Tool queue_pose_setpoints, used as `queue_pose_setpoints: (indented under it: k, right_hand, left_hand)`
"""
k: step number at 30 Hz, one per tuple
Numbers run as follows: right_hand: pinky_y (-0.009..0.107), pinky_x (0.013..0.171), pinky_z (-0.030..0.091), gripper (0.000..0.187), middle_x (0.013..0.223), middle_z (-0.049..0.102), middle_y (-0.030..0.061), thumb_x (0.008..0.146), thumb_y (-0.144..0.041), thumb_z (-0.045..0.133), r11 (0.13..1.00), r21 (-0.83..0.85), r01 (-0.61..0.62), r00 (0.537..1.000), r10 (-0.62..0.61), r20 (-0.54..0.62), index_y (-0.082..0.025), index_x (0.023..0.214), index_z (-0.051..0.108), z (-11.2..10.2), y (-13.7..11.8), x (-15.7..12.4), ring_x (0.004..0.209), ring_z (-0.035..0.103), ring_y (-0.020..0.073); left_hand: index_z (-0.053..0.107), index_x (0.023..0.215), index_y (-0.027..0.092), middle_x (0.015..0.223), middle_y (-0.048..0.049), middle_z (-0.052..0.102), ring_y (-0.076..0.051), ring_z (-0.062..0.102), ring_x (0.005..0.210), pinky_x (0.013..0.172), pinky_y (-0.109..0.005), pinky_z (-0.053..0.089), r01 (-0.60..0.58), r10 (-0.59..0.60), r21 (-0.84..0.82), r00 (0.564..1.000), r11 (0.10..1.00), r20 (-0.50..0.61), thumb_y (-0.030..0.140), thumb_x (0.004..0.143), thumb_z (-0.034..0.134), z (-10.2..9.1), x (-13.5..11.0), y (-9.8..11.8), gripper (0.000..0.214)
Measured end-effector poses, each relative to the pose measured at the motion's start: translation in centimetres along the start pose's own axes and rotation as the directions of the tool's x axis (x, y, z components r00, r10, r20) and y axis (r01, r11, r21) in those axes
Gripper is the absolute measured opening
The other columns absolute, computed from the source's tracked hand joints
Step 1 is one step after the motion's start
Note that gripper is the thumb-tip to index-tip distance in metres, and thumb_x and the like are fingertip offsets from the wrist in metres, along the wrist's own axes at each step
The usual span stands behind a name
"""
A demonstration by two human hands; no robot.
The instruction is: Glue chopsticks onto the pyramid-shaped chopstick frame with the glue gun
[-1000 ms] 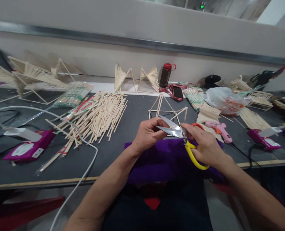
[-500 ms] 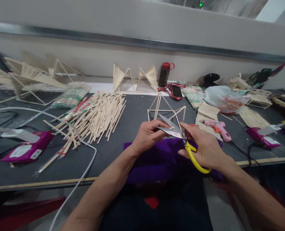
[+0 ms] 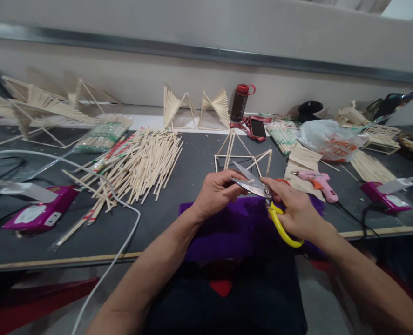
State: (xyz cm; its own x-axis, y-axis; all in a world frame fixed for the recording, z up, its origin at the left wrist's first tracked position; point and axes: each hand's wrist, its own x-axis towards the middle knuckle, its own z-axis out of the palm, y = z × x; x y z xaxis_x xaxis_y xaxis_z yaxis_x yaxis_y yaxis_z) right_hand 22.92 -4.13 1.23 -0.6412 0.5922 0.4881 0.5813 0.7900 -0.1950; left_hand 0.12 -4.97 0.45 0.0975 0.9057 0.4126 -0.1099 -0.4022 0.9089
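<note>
My right hand (image 3: 295,207) is closed around the yellow handles of a pair of scissors (image 3: 285,232), with the blades parted and pointing left. My left hand (image 3: 220,191) pinches a short wooden stick (image 3: 251,181), whose pale end shows between the blades; most of it is hidden by my fingers. Just beyond both hands, a small stick frame (image 3: 229,151) made of triangles stands on the dark table. Under my hands a purple cloth (image 3: 223,228) hangs over the table's front edge.
Loose sticks (image 3: 150,167) lie heaped at the left, near a white cable (image 3: 136,218) and a magenta power strip (image 3: 42,209). A pink glue gun (image 3: 320,181) rests on cardboard at right. Behind stand fan-shaped stick models (image 3: 215,109) and a red-capped bottle (image 3: 239,103).
The view has tilted slightly downward. Both hands keep nearly the same place and grip, and the scissor blades remain parted around the stick.
</note>
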Motion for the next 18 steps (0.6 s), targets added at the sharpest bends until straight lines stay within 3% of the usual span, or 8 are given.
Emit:
queue_pose_setpoints:
  k: [11, 18]
  right_hand:
    - [0.033, 0.068, 0.051, 0.057, 0.097, 0.066, 0.0096, 0.078, -0.015, 0.056, 0.999, -0.046, -0.002, 0.999, 0.001, -0.033, -0.014, 0.134, 0.051, 0.0, 0.22, 0.08, 0.079, 0.063, 0.0215]
    - [0.035, 0.071, 0.05, 0.065, 0.098, 0.066, 0.01, 0.083, -0.044, 0.068, 0.997, -0.06, -0.042, 0.999, 0.041, -0.018, -0.013, 0.137, 0.048, -0.25, -0.31, 0.38, 0.08, 0.063, 0.023]
  left_hand:
    - [0.069, 0.072, 0.015, 0.065, 0.001, 0.065, -0.004, 0.05, 0.047, 0.044, -0.014, 0.04, -0.03, 0.03, 0.012, 0.999, 0.999, -0.033, 0.019, 0.074, 0.074, 0.13, 0.4, 0.38, 0.007]
    - [0.075, 0.077, 0.017, 0.073, -0.0019, 0.071, -0.005, 0.054, 0.052, 0.046, -0.015, 0.042, -0.038, 0.038, -0.014, 0.999, 0.999, -0.036, 0.022, 0.078, 0.073, -0.23, 0.12, -0.34, 0.005]
